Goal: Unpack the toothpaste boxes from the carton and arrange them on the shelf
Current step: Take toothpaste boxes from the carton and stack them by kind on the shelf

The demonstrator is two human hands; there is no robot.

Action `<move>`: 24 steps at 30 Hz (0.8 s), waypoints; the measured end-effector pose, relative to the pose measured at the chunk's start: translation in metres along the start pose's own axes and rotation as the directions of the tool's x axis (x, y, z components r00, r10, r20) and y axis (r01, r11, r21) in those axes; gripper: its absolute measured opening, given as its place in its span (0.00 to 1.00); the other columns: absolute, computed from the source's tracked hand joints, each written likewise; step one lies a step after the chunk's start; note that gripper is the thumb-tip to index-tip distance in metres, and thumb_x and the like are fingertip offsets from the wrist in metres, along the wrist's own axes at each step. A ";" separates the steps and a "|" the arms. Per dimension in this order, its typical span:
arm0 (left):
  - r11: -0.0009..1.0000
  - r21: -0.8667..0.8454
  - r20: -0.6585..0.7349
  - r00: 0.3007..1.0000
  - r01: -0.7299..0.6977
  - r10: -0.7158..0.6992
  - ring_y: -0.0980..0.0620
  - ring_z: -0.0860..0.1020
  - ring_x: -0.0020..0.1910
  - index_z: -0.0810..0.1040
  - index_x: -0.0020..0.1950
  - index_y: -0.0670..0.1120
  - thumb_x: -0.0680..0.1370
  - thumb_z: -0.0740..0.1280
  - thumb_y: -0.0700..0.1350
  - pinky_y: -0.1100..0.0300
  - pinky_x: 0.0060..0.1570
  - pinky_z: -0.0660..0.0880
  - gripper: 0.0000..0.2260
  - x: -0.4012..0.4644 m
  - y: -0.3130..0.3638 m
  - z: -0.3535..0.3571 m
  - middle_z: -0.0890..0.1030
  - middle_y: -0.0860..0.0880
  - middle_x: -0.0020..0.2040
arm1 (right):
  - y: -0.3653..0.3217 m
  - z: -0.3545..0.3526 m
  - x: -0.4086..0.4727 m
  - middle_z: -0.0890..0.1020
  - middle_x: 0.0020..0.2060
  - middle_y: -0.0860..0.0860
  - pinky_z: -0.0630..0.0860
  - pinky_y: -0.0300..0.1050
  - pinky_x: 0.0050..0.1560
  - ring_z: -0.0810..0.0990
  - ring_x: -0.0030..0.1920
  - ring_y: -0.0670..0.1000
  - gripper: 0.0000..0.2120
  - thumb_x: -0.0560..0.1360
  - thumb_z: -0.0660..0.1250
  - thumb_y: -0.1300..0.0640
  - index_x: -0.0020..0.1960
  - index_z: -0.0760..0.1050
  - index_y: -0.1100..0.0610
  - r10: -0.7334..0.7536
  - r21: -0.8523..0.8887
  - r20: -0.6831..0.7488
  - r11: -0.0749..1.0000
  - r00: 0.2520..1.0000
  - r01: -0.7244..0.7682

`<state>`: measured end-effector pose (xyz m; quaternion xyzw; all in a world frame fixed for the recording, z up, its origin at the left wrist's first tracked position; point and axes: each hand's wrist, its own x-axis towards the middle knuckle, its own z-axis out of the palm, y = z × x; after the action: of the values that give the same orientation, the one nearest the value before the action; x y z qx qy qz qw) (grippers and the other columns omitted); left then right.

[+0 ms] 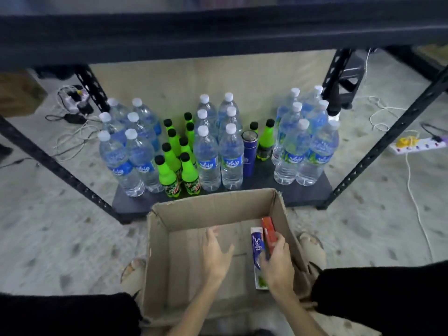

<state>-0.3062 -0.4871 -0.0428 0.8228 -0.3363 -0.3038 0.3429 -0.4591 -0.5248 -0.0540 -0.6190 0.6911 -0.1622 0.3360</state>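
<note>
Cardboard carton (218, 207), lower centre of frame, holds two toothpaste boxes against its right wall: white-blue box (257, 248) and red box (268, 230). Right hand (278, 263) fingers grasp both for lifting. Left hand (215, 253) fingers released, hovering inside, probably for balance.

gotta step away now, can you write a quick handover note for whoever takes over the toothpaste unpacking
Left hand: open, fingers spread inside the carton, holding nothing.
Right hand: gripping the red toothpaste box; the white and blue toothpaste box lies right beside it, by the carton's right wall.
Done: no toothpaste is visible on the bottom shelf, which holds water bottles and green soda bottles.
Left: lift out both boxes and arrange them on the shelf. The rest of the carton floor looks bare.
</note>
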 end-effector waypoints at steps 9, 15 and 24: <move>0.970 -0.006 0.289 0.929 0.242 -0.230 0.46 0.77 0.60 0.68 0.70 0.45 0.76 0.73 0.41 0.50 0.63 0.76 0.25 0.012 -0.055 0.106 0.76 0.45 0.61 | 0.049 0.040 0.029 0.76 0.64 0.62 0.74 0.55 0.60 0.77 0.63 0.64 0.35 0.74 0.71 0.60 0.76 0.59 0.58 0.279 0.022 0.162 0.958 0.947 -0.286; 0.943 -0.045 0.343 0.892 0.328 -0.294 0.47 0.80 0.51 0.68 0.62 0.44 0.76 0.74 0.40 0.55 0.52 0.77 0.20 0.030 -0.053 0.140 0.80 0.46 0.52 | 0.062 0.047 0.043 0.72 0.69 0.62 0.71 0.54 0.65 0.73 0.68 0.62 0.39 0.73 0.70 0.64 0.79 0.56 0.57 0.289 0.022 0.119 0.956 0.950 -0.294; 0.931 -0.064 0.296 0.898 0.360 -0.326 0.45 0.81 0.53 0.67 0.57 0.48 0.63 0.78 0.56 0.45 0.52 0.80 0.31 0.034 -0.091 0.188 0.80 0.43 0.55 | 0.068 0.056 0.046 0.73 0.66 0.61 0.73 0.52 0.61 0.75 0.64 0.62 0.31 0.75 0.68 0.61 0.74 0.62 0.60 0.286 0.000 0.047 0.958 0.957 -0.286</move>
<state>-0.3920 -0.5316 -0.2312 0.7962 -0.2127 -0.4921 0.2803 -0.4733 -0.5457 -0.1504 -0.5151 0.7647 -0.0997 0.3741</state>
